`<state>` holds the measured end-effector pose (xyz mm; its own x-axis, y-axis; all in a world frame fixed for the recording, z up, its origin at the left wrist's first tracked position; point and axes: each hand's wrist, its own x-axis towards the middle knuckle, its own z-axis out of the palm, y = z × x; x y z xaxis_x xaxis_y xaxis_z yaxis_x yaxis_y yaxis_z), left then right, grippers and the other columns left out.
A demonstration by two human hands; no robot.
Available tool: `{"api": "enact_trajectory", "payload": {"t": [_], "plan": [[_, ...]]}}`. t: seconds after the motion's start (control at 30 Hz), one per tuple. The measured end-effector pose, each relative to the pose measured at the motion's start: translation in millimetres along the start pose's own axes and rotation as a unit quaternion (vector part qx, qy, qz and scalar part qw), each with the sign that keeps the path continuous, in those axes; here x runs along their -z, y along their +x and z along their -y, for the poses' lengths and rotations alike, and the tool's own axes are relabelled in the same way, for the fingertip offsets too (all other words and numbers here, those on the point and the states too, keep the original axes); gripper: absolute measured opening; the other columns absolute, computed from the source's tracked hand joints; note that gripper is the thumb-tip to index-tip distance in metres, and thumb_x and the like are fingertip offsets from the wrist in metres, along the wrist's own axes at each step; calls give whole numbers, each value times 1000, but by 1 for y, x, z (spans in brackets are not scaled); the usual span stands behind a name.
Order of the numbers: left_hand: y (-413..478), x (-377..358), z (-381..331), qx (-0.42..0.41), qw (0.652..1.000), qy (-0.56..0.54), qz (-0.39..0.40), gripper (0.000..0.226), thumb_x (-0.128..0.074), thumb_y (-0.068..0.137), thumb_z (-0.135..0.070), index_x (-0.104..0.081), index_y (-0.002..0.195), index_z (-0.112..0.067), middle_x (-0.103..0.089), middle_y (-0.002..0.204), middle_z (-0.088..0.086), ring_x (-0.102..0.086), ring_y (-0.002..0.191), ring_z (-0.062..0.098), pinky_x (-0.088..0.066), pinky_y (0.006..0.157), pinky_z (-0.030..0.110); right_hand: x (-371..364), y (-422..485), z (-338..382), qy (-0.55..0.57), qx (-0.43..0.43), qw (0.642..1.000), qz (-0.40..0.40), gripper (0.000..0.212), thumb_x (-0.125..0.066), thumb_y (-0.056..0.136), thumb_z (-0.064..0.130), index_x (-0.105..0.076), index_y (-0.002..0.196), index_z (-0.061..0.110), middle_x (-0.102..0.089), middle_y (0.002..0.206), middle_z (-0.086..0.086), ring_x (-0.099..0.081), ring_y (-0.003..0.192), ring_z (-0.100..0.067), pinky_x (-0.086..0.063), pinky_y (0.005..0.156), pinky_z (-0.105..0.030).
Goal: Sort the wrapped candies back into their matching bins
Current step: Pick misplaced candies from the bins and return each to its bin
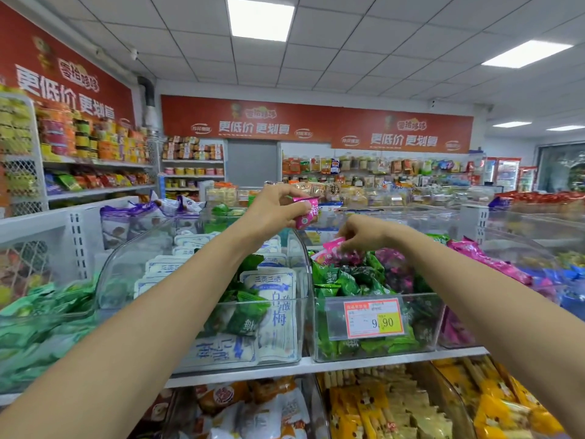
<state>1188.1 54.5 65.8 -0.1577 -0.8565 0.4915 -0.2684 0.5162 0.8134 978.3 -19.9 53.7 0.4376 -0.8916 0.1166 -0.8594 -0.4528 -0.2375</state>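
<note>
My left hand (276, 208) is raised above the clear bins and grips a pink wrapped candy (305, 212). My right hand (361, 234) reaches into the back of the middle clear bin (373, 350) and pinches another pink candy (332, 245) lying on top of the pile. That bin holds mostly green wrapped candies (345, 285) with some dark pink ones (395, 267) mixed in at the rear. The clear bin to the left (202, 353) holds white-and-blue packets (272, 299) with a few green candies (247, 315) among them.
A bin of pink candies (493, 264) sits at the right, with blue ones (566, 280) beyond. A price tag (373, 318) hangs on the middle bin's front. Pale green packets (41, 324) fill the far-left bin. Yellow snack packs (411, 407) lie on the shelf below.
</note>
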Motion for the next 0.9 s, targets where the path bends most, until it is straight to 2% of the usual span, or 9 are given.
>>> {"api": "enact_trajectory", "payload": {"t": [0.1,0.2,0.27,0.37,0.53,0.63,0.73,0.83,0.9], "plan": [[2,-1,-1,-1,1000,0,4,10,-63,92,-10,-62,102,-11,-71,98,13,-70,93,25,-59,82,31,6,3,-5,-22,-17,1000,-8,17,-60,94,20,-66,79,14,-59,74,-1,-52,64,-13,-42,61,-24],[4,-2,1,-11,1000,7,12,7,-64,91,-10,-64,97,-15,-71,96,14,-70,93,28,-59,85,36,0,11,-9,-23,-54,996,74,26,-57,95,24,-65,107,2,-65,99,-9,-62,88,-25,-51,87,-33],[5,-2,1,-15,1000,13,17,7,-65,91,-10,-65,97,-15,-72,94,14,-70,93,29,-59,86,39,-4,14,-10,-19,-47,995,85,23,-56,96,22,-63,94,0,-58,83,-5,-53,72,-18,-48,73,-28],[8,-2,1,-15,1000,19,20,9,-64,91,-10,-65,100,-13,-72,94,13,-70,95,31,-59,86,38,-1,13,-5,-47,-15,997,60,25,-59,94,20,-56,71,10,-50,67,2,-41,57,-11,-37,56,-20],[15,-7,-6,-15,1000,25,10,14,-64,91,-12,-64,105,-12,-71,93,10,-69,79,16,-58,69,20,23,-2,-6,64,37,997,-37,19,-63,91,13,-63,74,4,-52,59,4,-40,48,-5,-33,49,-16],[22,-14,-11,-16,1000,24,7,15,-64,92,-13,-64,107,-12,-70,92,6,-67,77,11,-52,61,13,42,-14,-12,124,65,987,-83,18,-65,90,13,-67,81,-2,-53,56,6,-43,45,1,-38,50,-14],[29,-26,-16,-20,999,34,13,15,-64,92,-13,-65,107,-12,-70,92,6,-66,77,10,-52,62,13,55,-27,-22,163,82,977,-108,15,-63,91,13,-69,92,-1,-68,77,-5,-60,63,-4,-54,67,-21],[32,-44,-23,-22,997,60,41,17,-63,93,-14,-66,109,-11,-69,87,1,-65,68,1,-47,55,9,69,-43,-45,208,80,963,-151,13,-60,93,14,-69,93,4,-67,77,-1,-59,61,-1,-51,63,-19],[34,-58,-29,-26,994,72,74,13,-63,93,-15,-66,105,-15,-71,91,3,-66,73,4,-50,61,12,76,-58,-67,215,63,961,-159,18,-58,94,14,-67,91,-2,-64,74,-2,-55,58,-3,-47,61,-19]]}}
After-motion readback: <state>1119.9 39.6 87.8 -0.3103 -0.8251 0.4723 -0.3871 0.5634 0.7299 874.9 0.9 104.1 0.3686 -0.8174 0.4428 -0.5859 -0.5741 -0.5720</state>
